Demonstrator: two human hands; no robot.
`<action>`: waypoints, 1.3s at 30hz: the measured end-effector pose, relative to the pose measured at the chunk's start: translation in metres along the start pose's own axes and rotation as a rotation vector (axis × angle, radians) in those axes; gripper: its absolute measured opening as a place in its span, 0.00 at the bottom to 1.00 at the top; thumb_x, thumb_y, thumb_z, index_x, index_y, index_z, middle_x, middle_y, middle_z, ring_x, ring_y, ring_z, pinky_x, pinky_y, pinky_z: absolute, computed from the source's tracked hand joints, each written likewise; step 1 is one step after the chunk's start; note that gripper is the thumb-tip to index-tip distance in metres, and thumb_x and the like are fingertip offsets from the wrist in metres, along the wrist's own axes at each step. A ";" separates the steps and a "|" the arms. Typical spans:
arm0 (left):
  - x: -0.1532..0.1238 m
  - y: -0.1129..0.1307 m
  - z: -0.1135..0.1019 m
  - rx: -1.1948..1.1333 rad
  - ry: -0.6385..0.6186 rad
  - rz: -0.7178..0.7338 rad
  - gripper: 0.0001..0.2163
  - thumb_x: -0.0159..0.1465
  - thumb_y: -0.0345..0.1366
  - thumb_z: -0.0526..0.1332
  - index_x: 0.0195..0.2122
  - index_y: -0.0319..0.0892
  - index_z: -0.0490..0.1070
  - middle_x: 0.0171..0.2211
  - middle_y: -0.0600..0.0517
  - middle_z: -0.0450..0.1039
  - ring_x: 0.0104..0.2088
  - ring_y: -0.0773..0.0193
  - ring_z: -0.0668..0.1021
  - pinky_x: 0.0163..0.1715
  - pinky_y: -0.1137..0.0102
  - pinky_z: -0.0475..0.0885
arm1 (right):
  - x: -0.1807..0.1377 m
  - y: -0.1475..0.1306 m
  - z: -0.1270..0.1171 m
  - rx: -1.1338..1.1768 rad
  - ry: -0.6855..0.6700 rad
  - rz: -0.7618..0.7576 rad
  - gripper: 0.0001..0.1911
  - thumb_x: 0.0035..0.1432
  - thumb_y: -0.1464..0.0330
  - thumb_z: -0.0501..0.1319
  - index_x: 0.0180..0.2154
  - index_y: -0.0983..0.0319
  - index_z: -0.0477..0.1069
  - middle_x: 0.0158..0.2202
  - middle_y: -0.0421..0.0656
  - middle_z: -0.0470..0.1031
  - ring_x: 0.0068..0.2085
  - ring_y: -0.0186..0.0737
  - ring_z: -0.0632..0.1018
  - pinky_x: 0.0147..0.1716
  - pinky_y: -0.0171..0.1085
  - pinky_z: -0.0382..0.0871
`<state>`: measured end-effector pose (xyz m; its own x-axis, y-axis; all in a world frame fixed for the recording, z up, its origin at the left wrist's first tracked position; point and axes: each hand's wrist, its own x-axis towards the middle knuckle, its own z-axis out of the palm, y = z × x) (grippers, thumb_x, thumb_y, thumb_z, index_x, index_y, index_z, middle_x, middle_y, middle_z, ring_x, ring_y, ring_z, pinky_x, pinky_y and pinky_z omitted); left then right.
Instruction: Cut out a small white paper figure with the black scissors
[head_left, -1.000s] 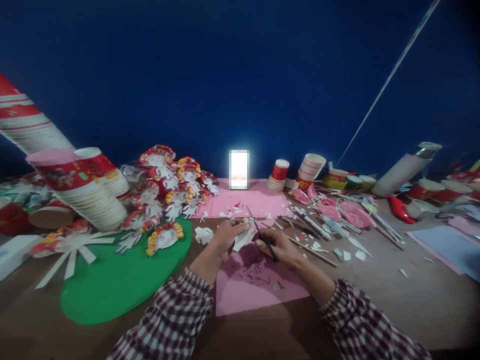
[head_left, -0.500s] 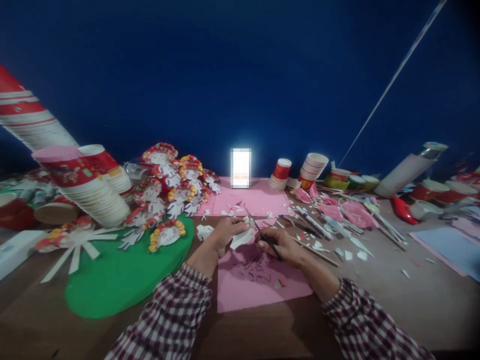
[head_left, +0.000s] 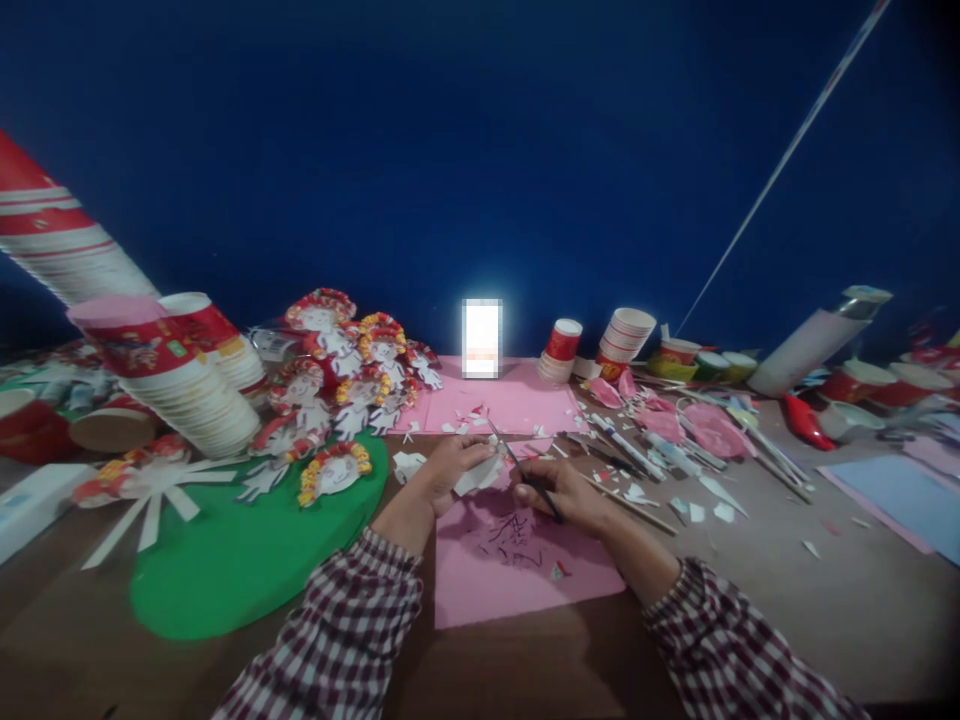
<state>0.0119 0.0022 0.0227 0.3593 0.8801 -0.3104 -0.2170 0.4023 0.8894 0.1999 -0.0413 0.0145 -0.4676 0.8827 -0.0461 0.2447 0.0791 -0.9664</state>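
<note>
My left hand (head_left: 457, 468) pinches a piece of white paper (head_left: 480, 476) between thumb and fingers. In my right hand (head_left: 564, 490) is a pair of scissors (head_left: 541, 498) with dark handles, its blades pointing up and left beside the paper. Whether the blades touch the paper I cannot tell. Both hands are over a pink sheet (head_left: 480, 590) with dark scribbles and a small red-and-white scrap on it. A white paper cutout (head_left: 409, 465) lies just left of my left hand.
Paper dolls with red and yellow frills (head_left: 337, 470) lie around a green oval sheet (head_left: 225, 580). Stacked paper cups (head_left: 187, 385) lean at the left; smaller cup stacks (head_left: 561, 350) stand behind. Pens (head_left: 626, 445), pink pieces (head_left: 712, 430) and scraps litter the right. A bright pixelated rectangle (head_left: 481, 338) stands at the back.
The white paper in my left hand has shifted and turned slightly. My right hand and the scissors stay in nearly the same place.
</note>
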 end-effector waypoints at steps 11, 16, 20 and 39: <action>-0.007 -0.001 0.012 -0.062 0.017 -0.084 0.13 0.46 0.35 0.69 0.26 0.38 0.66 0.22 0.54 0.68 0.22 0.69 0.71 0.24 0.72 0.71 | 0.003 0.000 0.006 0.114 0.130 0.025 0.20 0.50 0.54 0.63 0.28 0.65 0.66 0.19 0.34 0.56 0.20 0.27 0.59 0.17 0.29 0.50; -0.005 -0.007 0.016 -0.122 0.048 -0.042 0.14 0.42 0.34 0.71 0.24 0.37 0.67 0.20 0.55 0.67 0.21 0.71 0.70 0.22 0.74 0.69 | 0.003 -0.003 0.008 0.088 0.126 0.008 0.21 0.50 0.52 0.62 0.27 0.64 0.65 0.18 0.34 0.56 0.20 0.27 0.58 0.17 0.29 0.50; -0.006 -0.007 0.018 -0.132 0.067 -0.017 0.14 0.41 0.33 0.72 0.24 0.37 0.67 0.19 0.57 0.66 0.19 0.72 0.68 0.21 0.74 0.68 | 0.003 -0.005 0.009 0.076 0.120 0.003 0.21 0.51 0.52 0.61 0.26 0.64 0.64 0.18 0.34 0.57 0.19 0.27 0.59 0.17 0.29 0.50; -0.004 -0.007 0.012 -0.110 0.076 -0.002 0.15 0.40 0.34 0.72 0.25 0.38 0.67 0.18 0.57 0.65 0.18 0.73 0.68 0.18 0.76 0.66 | 0.003 -0.001 0.008 0.062 0.117 -0.010 0.18 0.52 0.56 0.62 0.28 0.65 0.66 0.20 0.35 0.58 0.20 0.28 0.59 0.18 0.29 0.51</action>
<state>0.0226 -0.0065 0.0218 0.2908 0.8943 -0.3401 -0.3163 0.4254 0.8479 0.1915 -0.0428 0.0133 -0.3670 0.9302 -0.0101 0.1855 0.0626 -0.9806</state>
